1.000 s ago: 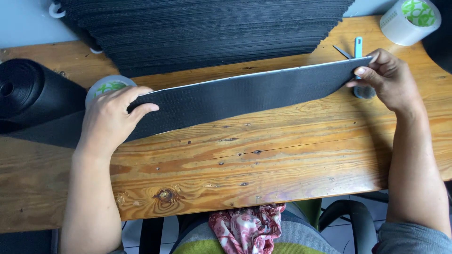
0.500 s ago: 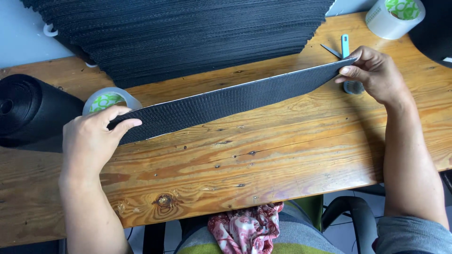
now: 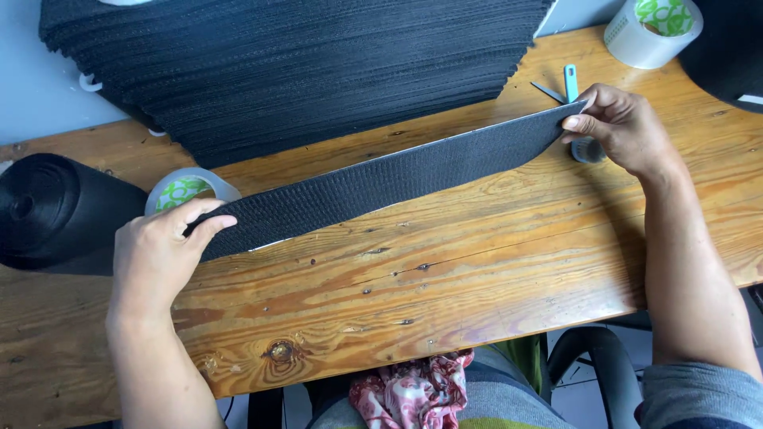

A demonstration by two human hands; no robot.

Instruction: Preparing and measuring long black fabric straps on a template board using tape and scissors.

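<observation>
You are sitting at a wooden table with knots in its grain. A tall stack of black ribbed sheets is lying along its far edge. A black roll is resting at your left, and a roll of clear tape is sitting just beside it. Another tape roll is standing at the far right corner, with blue-handled scissors lying near it. A red patterned cloth is showing below the table's near edge.

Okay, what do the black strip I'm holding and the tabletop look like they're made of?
The black strip looks like a woven or hook-and-loop type fabric: matte, finely textured, with a thin pale edge, and it bends between the left hand and right hand. The table looks like varnished wood: visible grain, knots and a slight sheen.
</observation>
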